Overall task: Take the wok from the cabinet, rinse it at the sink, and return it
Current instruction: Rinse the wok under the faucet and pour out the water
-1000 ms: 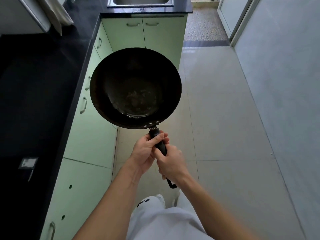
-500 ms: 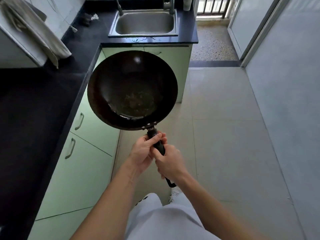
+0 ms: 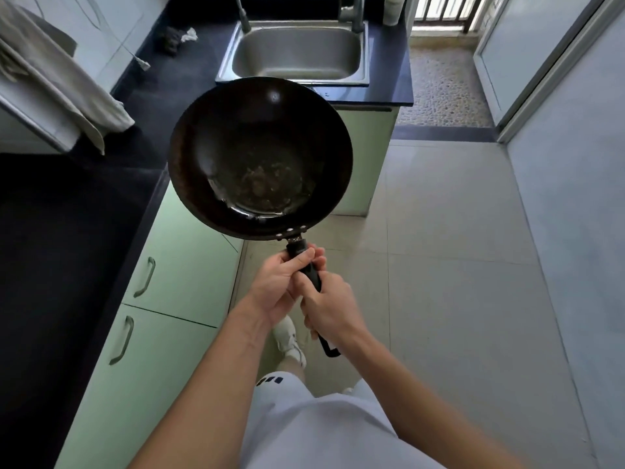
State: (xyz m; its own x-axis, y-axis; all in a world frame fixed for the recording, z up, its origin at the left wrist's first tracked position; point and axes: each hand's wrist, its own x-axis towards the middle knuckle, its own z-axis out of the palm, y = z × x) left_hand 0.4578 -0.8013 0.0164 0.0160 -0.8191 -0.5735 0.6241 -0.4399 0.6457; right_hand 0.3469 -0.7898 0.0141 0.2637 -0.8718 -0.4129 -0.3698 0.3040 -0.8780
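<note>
Black plastic, the wok's handle (image 3: 308,269), is the one point of contact: both hands are wrapped tight round it, one behind the other. The left hand (image 3: 277,289) closes on it nearest the bowl, thumb laid over the top, while the right hand (image 3: 329,308) closes on it further back, leaving only the hanging loop at the tail showing below the wrist. Doubling up like this looks sensible, since a long handle with a wide bowl at the far end would twist in a single fist; two fists share the leverage and hold the rim roughly level.

Out from the grip, the wok (image 3: 260,157) hangs in the air, open side up, touching nothing. It floats above the floor and the edge of the green cabinet doors (image 3: 184,279), with its far rim overlapping the near edge of the steel sink (image 3: 297,50) in this view. I judge this as the carry towards rinsing, not yet reached.

Its inside is dark and matte up the walls, with a dull, mottled brownish patch on the flat bottom and a bright glint along the near curve. Three rivets mark where the handle joins.
</note>
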